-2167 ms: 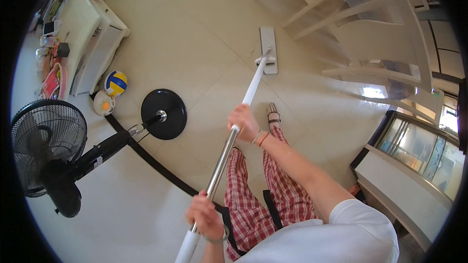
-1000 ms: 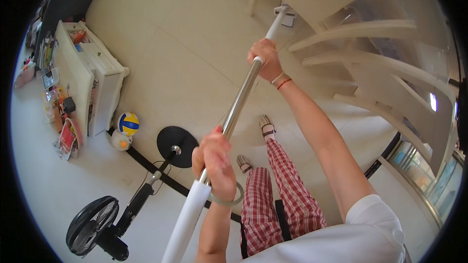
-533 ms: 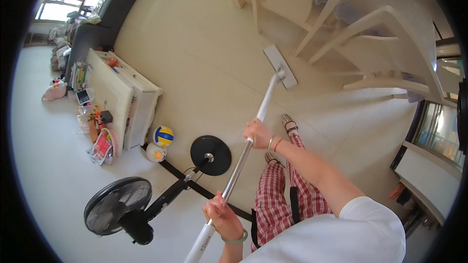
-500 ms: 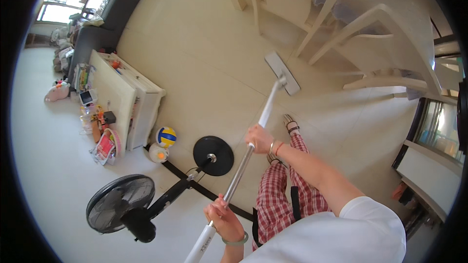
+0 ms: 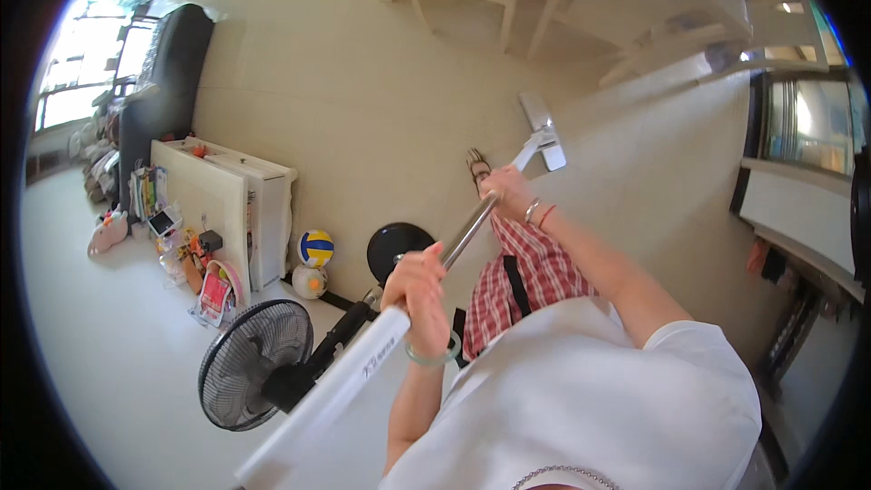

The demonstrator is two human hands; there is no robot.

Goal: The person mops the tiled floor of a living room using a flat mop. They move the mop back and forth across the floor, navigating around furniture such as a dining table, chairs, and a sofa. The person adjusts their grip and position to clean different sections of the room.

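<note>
I hold a long flat mop with a silver pole (image 5: pixel 467 231) and a white upper grip. My left hand (image 5: pixel 419 295) is closed around the pole near the white grip, with a green bangle on the wrist. Further down the pole, my right hand (image 5: pixel 508 192) grips it, wearing bracelets. The flat mop head (image 5: pixel 543 131) rests on the cream tiled floor ahead of my sandalled foot (image 5: pixel 477 166). I wear red checked trousers and a white shirt.
A black standing fan (image 5: pixel 256 374) is at lower left, its round base (image 5: pixel 399 249) near my legs. A blue-yellow ball (image 5: pixel 315 248) lies by a white cabinet (image 5: pixel 238 204). White stairs (image 5: pixel 581 9) rise at the top. A dark sofa (image 5: pixel 163 91) stands far left.
The view has swung and tilted. The mop head has slid further from me across the floor, and my left hand has risen higher on the pole. Both hands keep their grip.
</note>
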